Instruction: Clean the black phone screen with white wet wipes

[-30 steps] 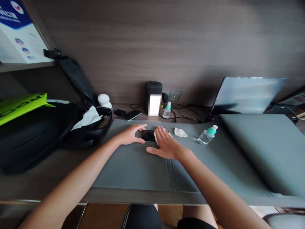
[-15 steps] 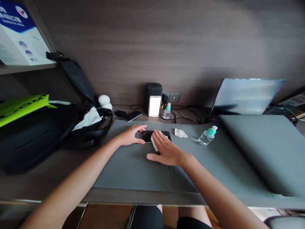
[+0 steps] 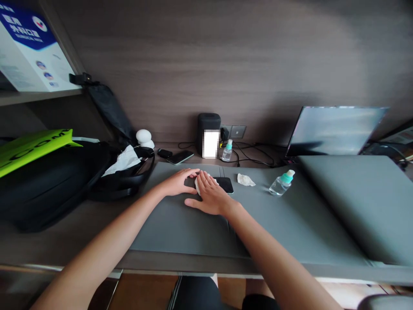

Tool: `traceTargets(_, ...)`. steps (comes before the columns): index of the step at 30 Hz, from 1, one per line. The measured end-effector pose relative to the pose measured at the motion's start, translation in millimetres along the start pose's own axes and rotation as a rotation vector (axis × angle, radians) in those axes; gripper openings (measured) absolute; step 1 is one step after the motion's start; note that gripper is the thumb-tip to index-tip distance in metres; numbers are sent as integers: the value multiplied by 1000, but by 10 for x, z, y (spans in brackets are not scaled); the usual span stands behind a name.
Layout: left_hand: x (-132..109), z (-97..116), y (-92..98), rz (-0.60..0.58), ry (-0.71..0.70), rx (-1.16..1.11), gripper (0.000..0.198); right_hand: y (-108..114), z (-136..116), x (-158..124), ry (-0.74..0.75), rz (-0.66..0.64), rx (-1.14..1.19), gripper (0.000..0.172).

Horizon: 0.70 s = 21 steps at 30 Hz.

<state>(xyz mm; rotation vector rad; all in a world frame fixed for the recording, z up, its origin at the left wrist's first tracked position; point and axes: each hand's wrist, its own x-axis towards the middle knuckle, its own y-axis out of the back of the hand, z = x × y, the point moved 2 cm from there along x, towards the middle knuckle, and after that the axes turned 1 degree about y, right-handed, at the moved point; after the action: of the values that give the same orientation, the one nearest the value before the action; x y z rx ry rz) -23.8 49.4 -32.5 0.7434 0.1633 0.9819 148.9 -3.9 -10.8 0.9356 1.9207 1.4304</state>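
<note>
A black smartphone (image 3: 226, 185) lies flat on the grey desk mat (image 3: 180, 228); its left part is covered. My left hand (image 3: 177, 183) grips the phone's left end, thumb on the near edge and fingers on the far edge. Under the flat, closed-together fingers of my right hand (image 3: 211, 193), a white tissue (image 3: 197, 186) is held against the phone's screen. My right thumb sticks out to the left. A crumpled white tissue (image 3: 245, 180) lies right of the phone, and a clear spray bottle (image 3: 280, 185) with a teal collar leans further right.
At the back stand a black speaker (image 3: 209, 122) and a smaller spray bottle (image 3: 227, 151) among cables. Another phone (image 3: 180, 156) lies left of them. A black bag (image 3: 48, 185) fills the left side. On the right are a grey folded pad (image 3: 351, 193) and a screen (image 3: 335, 131).
My right hand has slid left along the phone with the tissue, uncovering the phone's right end. My left hand stays at the left end. The view has shifted slightly.
</note>
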Motion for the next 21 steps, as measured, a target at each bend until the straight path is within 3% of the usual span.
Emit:
traceTargets(11,-10,122,38,-14,12,98,79,149,588,-469,-154,-18,-95,113)
traceTargets(16,-6,122,43,-19,10,114,79,141,482,-656,-162,-8,-133,112)
traceTargets(21,4,96,31,-19,10,104,83,130,221,-565,-128,-17,-144,118)
